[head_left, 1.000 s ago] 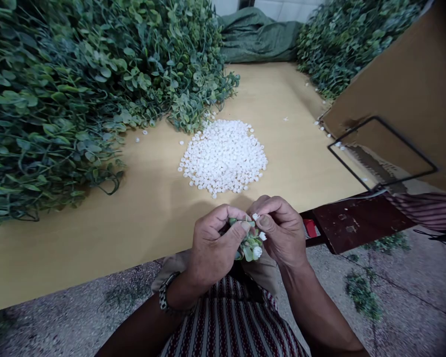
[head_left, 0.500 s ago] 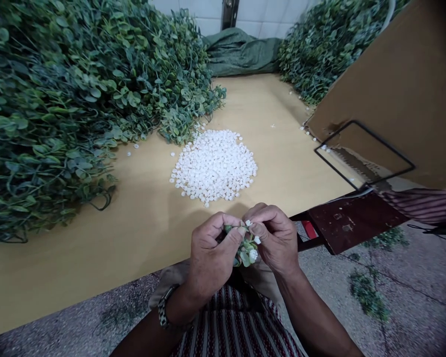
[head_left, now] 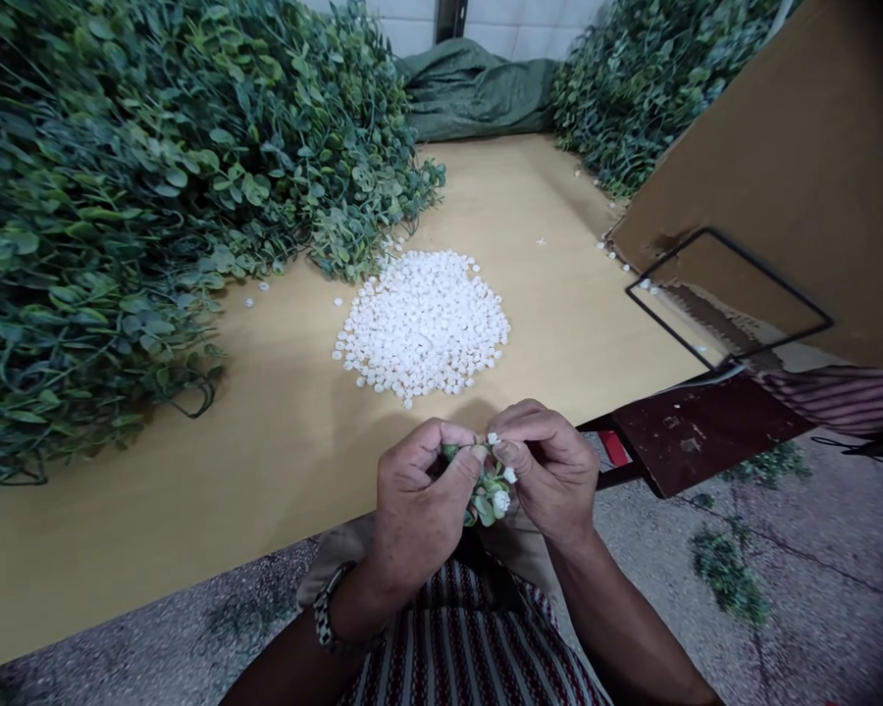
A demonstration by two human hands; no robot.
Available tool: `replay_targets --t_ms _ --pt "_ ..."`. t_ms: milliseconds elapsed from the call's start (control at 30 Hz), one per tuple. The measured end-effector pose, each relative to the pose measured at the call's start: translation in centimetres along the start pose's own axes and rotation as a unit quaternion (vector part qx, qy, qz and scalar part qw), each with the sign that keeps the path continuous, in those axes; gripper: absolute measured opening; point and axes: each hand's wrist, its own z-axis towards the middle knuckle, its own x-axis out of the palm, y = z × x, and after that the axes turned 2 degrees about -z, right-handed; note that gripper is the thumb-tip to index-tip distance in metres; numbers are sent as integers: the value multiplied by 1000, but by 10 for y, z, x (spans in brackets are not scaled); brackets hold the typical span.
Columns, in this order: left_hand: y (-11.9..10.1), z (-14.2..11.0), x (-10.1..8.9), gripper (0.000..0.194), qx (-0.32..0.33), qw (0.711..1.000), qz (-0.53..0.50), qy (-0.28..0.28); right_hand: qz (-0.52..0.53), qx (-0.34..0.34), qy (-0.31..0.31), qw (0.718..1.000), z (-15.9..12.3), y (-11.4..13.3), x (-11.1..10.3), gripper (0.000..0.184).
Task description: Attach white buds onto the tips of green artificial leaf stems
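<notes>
Close to my body, just off the table's front edge, my left hand (head_left: 421,490) is closed, its thumb and forefinger pinching an artificial green sprig (head_left: 484,507). A few small white flowers (head_left: 501,503) show on the sprig's stems. Opposite it, my right hand (head_left: 553,471) pinches a small white flower (head_left: 493,438) at the sprig's top between thumb and fingers. The fingertips of both hands nearly meet there. Beyond the hands lies a heap of small white flower pieces (head_left: 425,324) on the table. The lower part of the sprig is partly hidden by my left hand.
Piles of artificial greenery (head_left: 191,167) cover the table's left side, with another bunch (head_left: 618,108) at the back right. A green cloth sack (head_left: 478,93) lies at the back. A cardboard sheet (head_left: 787,186) and a black wire frame (head_left: 769,245) stand right. Sprigs (head_left: 728,574) lie on the floor.
My right hand has shifted very slightly to the right at the sprig's top. My left hand keeps its pinch. The view has tilted a little, so the table items appear slightly higher.
</notes>
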Motion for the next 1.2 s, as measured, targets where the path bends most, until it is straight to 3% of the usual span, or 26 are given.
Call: replay_targets --t_ms 333,567,800,1200 --pt "12 2 1 13 68 997 14 -28 -149 -138 4 979 0 -3 -2 22" --pt "12 3 0 12 72 996 41 -29 -113 -125 8 986 -3 -8 1 18" --pt "17 4 2 15 99 993 50 -32 -122 -129 -35 984 -8 -14 5 20" --pt "16 4 3 15 103 992 60 -40 -118 -126 -21 985 -7 -15 5 18"
